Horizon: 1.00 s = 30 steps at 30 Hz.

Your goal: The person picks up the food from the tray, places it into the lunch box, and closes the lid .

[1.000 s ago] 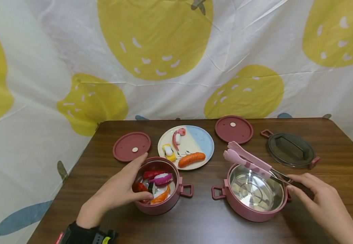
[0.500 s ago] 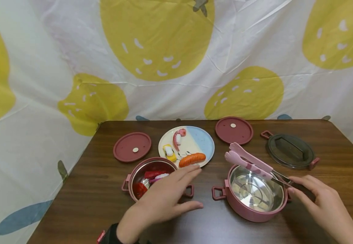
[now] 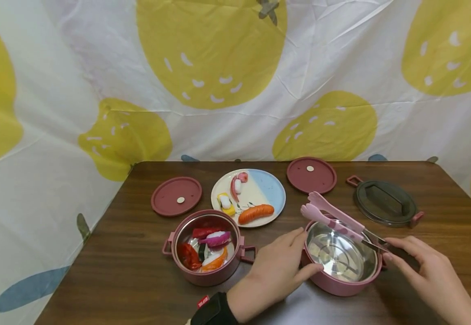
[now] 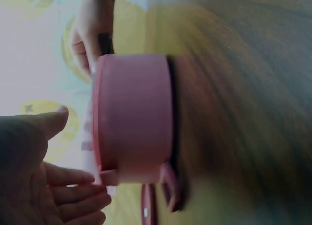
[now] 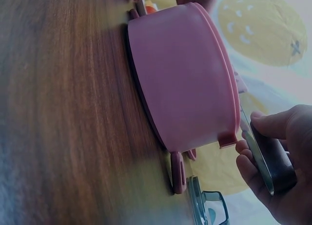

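Note:
My right hand [image 3: 426, 266] grips the handle end of pink-tipped tongs [image 3: 342, 223], which lie slantwise over a pink pot [image 3: 334, 283]. In the right wrist view, fingers and thumb wrap the dark tong handle [image 5: 277, 159]. Fairly straight fingers of my left hand [image 3: 277, 262] reach the left rim of that pot, thumb apart; its left handle is hidden in the head view. The left wrist view has the left fingertips right at the pot's rim. A second pink pot [image 3: 204, 279] on the left contains several toy foods, among them an orange-and-white piece [image 3: 215, 261].
Behind the pots, a blue-and-cream plate [image 3: 273, 187] carries a toy sausage [image 3: 256, 213] and other toy foods. Two maroon lids [image 3: 170, 198] lie on the wooden table [image 3: 121, 271]. A dark see-through lid [image 3: 389, 205] with side handles lies at the back right.
My left hand has moved right, from the left pot across to the right pot's left rim. The right hand stays on the tongs, nearly still.

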Motion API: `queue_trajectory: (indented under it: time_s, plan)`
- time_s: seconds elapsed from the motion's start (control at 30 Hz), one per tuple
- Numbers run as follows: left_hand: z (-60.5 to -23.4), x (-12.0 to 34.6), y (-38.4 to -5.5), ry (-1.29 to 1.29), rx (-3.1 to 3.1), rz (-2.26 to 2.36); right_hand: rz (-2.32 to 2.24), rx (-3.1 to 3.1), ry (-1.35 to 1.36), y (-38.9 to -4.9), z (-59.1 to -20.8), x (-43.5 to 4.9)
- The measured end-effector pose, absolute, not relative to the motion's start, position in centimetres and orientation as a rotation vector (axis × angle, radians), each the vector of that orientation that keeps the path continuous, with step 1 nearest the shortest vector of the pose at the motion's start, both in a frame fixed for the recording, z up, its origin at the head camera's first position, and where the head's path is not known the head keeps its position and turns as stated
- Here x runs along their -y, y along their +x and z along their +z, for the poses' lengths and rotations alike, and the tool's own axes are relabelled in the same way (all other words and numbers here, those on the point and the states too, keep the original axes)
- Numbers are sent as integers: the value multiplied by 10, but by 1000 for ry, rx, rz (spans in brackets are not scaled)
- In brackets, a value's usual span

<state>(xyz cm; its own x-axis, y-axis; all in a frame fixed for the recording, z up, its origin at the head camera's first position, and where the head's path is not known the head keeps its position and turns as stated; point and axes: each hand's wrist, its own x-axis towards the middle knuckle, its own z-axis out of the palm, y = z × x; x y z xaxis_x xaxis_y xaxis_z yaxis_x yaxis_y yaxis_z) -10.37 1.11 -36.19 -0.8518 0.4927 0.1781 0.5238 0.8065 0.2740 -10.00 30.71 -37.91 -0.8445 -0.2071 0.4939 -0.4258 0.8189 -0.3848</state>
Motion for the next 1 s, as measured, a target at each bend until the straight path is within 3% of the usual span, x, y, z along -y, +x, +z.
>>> queue_trajectory:
  time_s: [0.77,1.0]
  plan:
    - [-378,-27,-111,-719,2872,-483,554,2577,467,-110,-373,-289]
    - [-378,-27,-111,-712,2856,-473,460,2580,507,-118,-351,-282]
